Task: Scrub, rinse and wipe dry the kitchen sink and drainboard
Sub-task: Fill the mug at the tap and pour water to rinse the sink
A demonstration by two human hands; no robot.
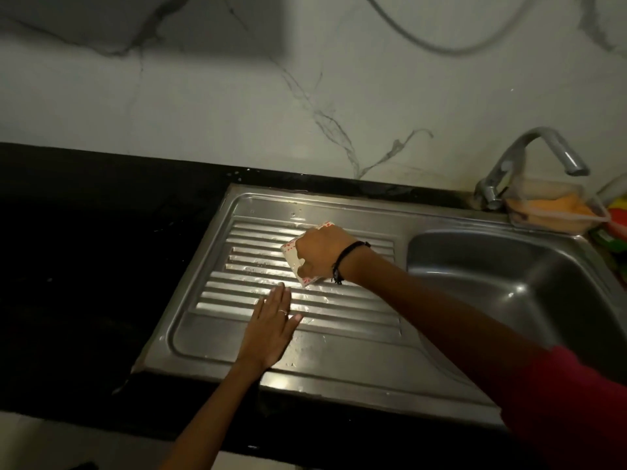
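A steel drainboard [237,340] with raised ribs fills the middle of the view, wet and shiny. To its right lies the steel sink bowl [502,283]. My right hand [322,254] presses a folded white cloth with red print [290,256] onto the ribs near the back of the drainboard, fingers curled over it. Flat on the front part of the drainboard lies my left hand [271,325], its fingers straight and together, holding nothing.
A curved steel tap [539,147] stands behind the sink bowl. Beside it sits a clear plastic container [553,212] with something orange inside. Black countertop [84,249] stretches to the left. A marbled white wall [237,113] rises behind.
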